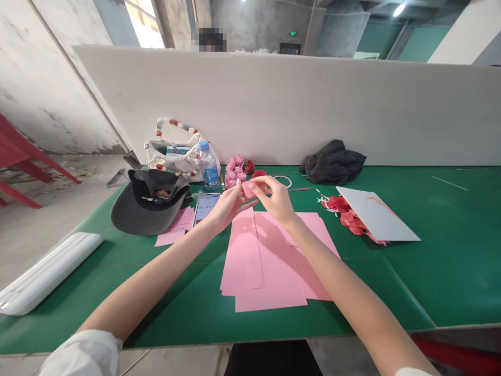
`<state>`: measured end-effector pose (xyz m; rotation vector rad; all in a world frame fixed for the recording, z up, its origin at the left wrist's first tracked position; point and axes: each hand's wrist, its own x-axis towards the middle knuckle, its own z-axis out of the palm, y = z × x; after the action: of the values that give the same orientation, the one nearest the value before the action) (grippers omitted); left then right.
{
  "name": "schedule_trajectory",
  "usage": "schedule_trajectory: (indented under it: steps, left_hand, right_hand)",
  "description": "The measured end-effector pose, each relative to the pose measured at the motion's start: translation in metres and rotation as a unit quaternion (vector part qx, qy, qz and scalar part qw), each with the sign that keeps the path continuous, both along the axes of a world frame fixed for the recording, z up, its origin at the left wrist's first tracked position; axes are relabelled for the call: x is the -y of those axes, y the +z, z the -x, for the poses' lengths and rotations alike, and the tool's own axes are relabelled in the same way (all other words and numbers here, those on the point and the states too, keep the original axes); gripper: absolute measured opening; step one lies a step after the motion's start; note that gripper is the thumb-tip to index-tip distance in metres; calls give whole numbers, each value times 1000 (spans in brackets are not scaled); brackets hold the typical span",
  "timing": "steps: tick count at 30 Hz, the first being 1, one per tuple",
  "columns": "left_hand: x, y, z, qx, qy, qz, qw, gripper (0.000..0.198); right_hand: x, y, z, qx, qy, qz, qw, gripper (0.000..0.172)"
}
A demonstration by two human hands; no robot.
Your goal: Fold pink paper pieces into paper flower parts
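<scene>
plastic water btl [209,166] by white bag [154,151]; pink paper [248,189] in hands [230,206] [276,198]

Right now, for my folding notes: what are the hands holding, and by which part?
The left hand and right hand pinch a small pink paper piece by its opposite ends, between fingertips.

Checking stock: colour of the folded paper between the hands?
Solid pink: the small folded paper piece, head view.

The pink sheets [266,261] are plain matt paper, lying on a smooth green mat [442,271]. Phone [206,208] screen's glossy glass, bottle [209,166] is clear shiny plastic, and the dark cap [151,203] looks like soft matt cloth.
</scene>
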<state>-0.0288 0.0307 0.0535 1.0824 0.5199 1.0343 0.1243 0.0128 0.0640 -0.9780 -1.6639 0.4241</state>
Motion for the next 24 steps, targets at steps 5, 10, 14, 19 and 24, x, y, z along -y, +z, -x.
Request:
schedule_trajectory:
  steps: [5, 10, 14, 19, 24]
  left_hand:
    - [-6, -10, 5, -42, 31, -16, 998, 31]
    - [-6, -12, 8, -131, 65, -64, 987, 35]
    - [-5, -9, 7, -177, 98, -99, 974, 36]
    - [-4, -9, 5, -176, 106, -112, 972, 33]
    - [0, -8, 3, -178, 107, -135, 969, 32]
  right_hand:
    - [-1, 2, -1, -45, 42, 48, 997, 29]
    - [-7, 9, -21, 29, -1, -13, 999, 19]
    - [-11, 12, -36, 38, 76, 41, 996, 21]
    - [-12, 9, -39, 91, 94, 37, 991, 19]
    - [-11, 7, -35, 117, 80, 39, 989, 19]
